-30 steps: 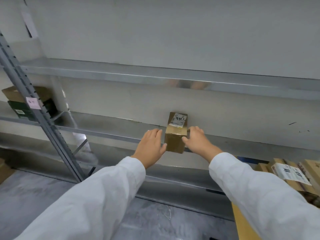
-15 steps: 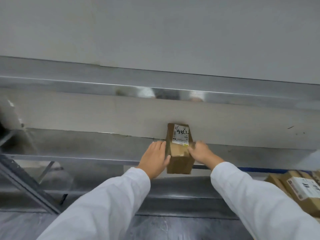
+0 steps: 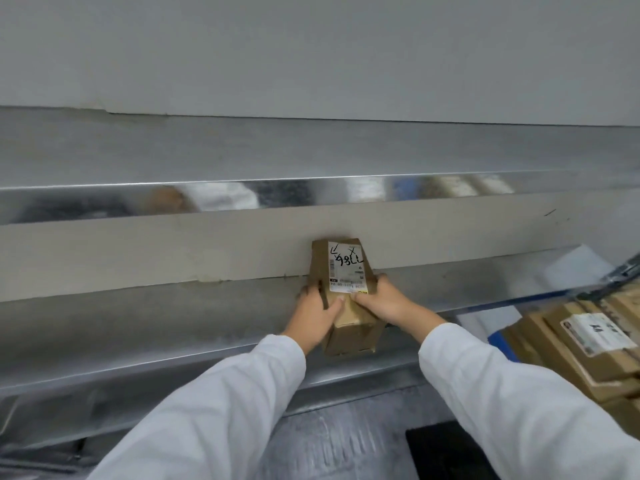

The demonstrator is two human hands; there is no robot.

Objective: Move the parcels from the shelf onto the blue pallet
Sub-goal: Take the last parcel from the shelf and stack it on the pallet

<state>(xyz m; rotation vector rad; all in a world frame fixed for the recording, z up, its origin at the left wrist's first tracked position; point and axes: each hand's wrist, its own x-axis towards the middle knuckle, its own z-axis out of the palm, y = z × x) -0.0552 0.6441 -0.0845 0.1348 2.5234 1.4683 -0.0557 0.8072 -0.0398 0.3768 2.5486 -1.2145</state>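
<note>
Both of your hands are on the small brown cardboard parcel [image 3: 351, 327], which sits lengthwise on the grey metal shelf [image 3: 138, 323], near the middle of the scene. Your left hand [image 3: 313, 317] grips its left side: the fingers [image 3: 308, 289] curl down along the left wall and the thumb lies across the top face. Your right hand [image 3: 384, 301] mirrors it, with fingers [image 3: 381, 277] wrapped round the right wall and the thumb pressed on top, close to the left thumb. So the parcel is clamped between the two sets of fingers, at about its mid-length.

Its near end pokes out past the shelf's front lip, and its far end points at the pale wall behind. Whether the underside rests on the shelf or is just clear of it cannot be told. A white shipping label [image 3: 346, 268] with black handwritten marks covers the far part of the top face, beyond your thumbs.

Far right and lower, several more brown cardboard parcels [image 3: 571, 348] are stacked together, with a patch of blue [image 3: 498, 341] just left of them. One more metal shelf [image 3: 242, 150] runs above.
</note>
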